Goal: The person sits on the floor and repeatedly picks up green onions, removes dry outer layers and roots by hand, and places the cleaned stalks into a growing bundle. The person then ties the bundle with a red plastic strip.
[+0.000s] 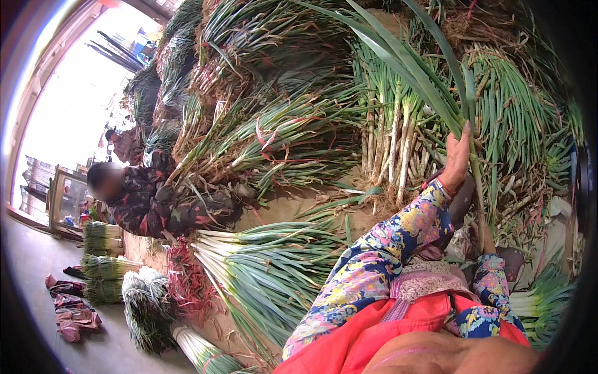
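Observation:
A long green onion stalk [476, 180] with broad green leaves stands nearly upright before me. My left hand [458, 156] is up at the base of its leaves, fingers closed around it. Lower down, my right hand [486, 238] is at the root end of the same stalk; its fingers are largely hidden, so its grip is unclear. Behind the stalk lies a heap of untrimmed green onions [507, 112]. More onions with roots and pale stems [397, 140] lean to the left of my raised hand.
Cleaned green onions [275, 271] lie fanned out at the centre, beside red ties [184, 280]. A co-worker in dark patterned clothes [145, 201] sits at the left. Tied bundles [105, 264] stand on the floor. Large onion piles [261, 51] rise behind, and peeled onions [537, 299] lie at right.

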Motion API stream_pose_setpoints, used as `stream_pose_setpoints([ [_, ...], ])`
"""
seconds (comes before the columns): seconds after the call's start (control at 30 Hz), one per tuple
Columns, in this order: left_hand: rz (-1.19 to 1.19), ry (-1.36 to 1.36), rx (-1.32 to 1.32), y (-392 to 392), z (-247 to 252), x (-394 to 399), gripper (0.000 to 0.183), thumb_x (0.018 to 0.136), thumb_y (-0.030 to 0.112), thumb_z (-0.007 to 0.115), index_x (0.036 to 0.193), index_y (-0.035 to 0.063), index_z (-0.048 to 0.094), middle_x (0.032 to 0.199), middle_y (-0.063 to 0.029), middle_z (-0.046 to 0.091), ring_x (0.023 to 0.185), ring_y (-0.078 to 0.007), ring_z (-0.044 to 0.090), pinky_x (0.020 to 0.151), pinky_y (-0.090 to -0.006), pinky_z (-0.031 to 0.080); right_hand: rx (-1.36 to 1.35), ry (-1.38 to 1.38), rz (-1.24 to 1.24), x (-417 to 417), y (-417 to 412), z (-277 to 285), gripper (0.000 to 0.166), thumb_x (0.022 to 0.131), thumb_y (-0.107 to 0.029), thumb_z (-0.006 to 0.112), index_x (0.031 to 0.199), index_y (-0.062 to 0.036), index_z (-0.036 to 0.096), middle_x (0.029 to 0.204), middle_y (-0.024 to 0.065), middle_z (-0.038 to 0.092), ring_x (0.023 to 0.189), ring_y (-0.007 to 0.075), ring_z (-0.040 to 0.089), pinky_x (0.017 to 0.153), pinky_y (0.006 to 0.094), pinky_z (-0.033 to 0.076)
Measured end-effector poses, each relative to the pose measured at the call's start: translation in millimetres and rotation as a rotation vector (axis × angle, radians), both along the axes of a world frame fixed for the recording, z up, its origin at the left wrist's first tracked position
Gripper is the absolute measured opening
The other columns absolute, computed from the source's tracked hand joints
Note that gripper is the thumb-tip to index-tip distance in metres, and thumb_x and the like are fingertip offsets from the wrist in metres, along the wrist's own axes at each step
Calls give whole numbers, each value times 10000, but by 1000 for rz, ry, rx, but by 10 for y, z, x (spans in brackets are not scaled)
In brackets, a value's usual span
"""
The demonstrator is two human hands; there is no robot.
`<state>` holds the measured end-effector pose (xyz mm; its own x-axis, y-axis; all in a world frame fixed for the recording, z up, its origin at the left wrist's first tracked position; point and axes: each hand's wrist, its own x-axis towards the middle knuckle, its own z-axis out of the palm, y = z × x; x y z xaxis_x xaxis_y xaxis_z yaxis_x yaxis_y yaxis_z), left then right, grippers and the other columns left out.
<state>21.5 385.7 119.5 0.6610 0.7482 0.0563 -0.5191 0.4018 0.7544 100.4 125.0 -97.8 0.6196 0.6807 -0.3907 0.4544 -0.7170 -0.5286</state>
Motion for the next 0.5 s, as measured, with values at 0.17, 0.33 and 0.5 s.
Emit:
stream_pose_setpoints([
  [0.17, -6, 10, -3, 5, 28, -11, 401, 893, 433, 518, 914, 34, 499, 726, -47, 540, 548, -105, 524, 458, -234, 435, 28, 56, -37, 15, 9, -29, 367, 887, -302, 526, 773, 46, 494, 665, 144, 492, 581, 262, 432, 553, 411, 361],
  [0.33, -8, 37, 24, 24, 9, -27, 405, 891, 441, 518, 910, 37, 499, 715, -35, 530, 546, -104, 518, 460, -236, 428, 47, 70, -33, 17, 43, -59, 367, 887, -301, 525, 770, 45, 489, 661, 139, 480, 579, 260, 423, 550, 408, 359],
  [0.5, -8, 58, 24, 26, -1, -4, 410, 890, 450, 515, 906, 41, 502, 706, -33, 530, 545, -103, 517, 466, -237, 427, 75, 78, -31, 42, 94, -111, 367, 887, -301, 524, 767, 44, 483, 656, 134, 469, 576, 257, 414, 548, 406, 357],
])
